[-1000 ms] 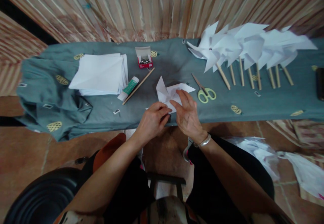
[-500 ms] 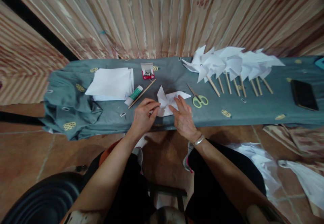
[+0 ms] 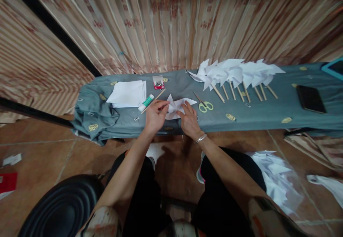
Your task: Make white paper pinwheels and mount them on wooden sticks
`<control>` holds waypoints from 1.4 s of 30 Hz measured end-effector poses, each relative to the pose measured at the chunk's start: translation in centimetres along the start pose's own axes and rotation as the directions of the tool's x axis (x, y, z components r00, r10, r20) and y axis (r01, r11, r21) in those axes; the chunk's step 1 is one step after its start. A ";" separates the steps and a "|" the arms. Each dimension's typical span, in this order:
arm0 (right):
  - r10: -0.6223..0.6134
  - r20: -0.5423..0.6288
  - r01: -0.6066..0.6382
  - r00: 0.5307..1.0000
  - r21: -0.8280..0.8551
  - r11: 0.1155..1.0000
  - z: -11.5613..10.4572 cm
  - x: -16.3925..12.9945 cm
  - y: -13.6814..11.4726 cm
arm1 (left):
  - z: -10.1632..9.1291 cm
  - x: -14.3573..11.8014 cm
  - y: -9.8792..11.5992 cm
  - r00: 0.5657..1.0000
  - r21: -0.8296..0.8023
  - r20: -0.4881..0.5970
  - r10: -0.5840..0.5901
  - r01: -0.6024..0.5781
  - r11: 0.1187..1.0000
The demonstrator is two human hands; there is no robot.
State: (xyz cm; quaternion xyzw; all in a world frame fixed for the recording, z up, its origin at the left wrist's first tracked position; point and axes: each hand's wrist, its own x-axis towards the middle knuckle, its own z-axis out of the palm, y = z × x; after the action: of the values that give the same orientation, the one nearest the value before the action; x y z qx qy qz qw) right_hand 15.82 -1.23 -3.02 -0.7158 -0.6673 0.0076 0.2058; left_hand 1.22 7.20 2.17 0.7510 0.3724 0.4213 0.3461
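Note:
A half-folded white paper pinwheel (image 3: 179, 105) lies on the grey-green cloth (image 3: 257, 114) of a narrow bench. My left hand (image 3: 154, 115) pinches its left flap between thumb and fingers. On its right part rests my right hand (image 3: 189, 120), fingers spread and pressing down; a metal bangle circles that wrist. A wooden stick (image 3: 153, 101) and a green-and-white glue stick (image 3: 146, 102) lie just left of my left hand. Green-handled scissors (image 3: 203, 104) lie just right of my right hand.
A stack of white paper (image 3: 128, 93) lies at the left, a small red box of pins (image 3: 158, 82) behind the paper pinwheel. A row of finished pinwheels on sticks (image 3: 235, 75) lies to the right, then a black phone (image 3: 311, 99). Paper scraps (image 3: 273, 172) litter the floor.
The camera has pulled back and tilted up, so the bench looks smaller and more wall shows. My left hand has shifted from the paper's near edge up to its left flap.

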 end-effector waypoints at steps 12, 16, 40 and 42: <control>0.009 0.036 -0.008 0.999 -0.026 1.000 -0.2 0.3 -0.2 | -1.4 0.1 3.2 0.993 -0.112 -0.120 -0.004 -0.009 0.994; 0.028 0.087 -0.023 0.996 -0.060 0.998 -0.7 0.7 -0.4 | -0.7 -0.1 1.2 0.985 -0.159 -0.119 -0.123 0.103 0.982; -0.023 -0.013 0.024 1.000 0.051 0.998 0.2 0.4 0.6 | 1.6 1.5 -0.5 0.979 0.112 0.157 0.133 -0.151 0.982; -0.009 0.007 0.009 1.000 0.055 0.998 -0.1 0.4 0.6 | 1.7 1.6 -0.7 0.983 0.137 0.140 0.121 -0.140 0.981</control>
State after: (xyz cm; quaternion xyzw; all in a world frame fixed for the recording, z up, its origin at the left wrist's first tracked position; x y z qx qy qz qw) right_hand 16.43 -0.90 -3.00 -0.7067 -0.6709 0.0279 0.2230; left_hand 3.14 8.59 1.50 0.8232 0.3289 0.3645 0.2853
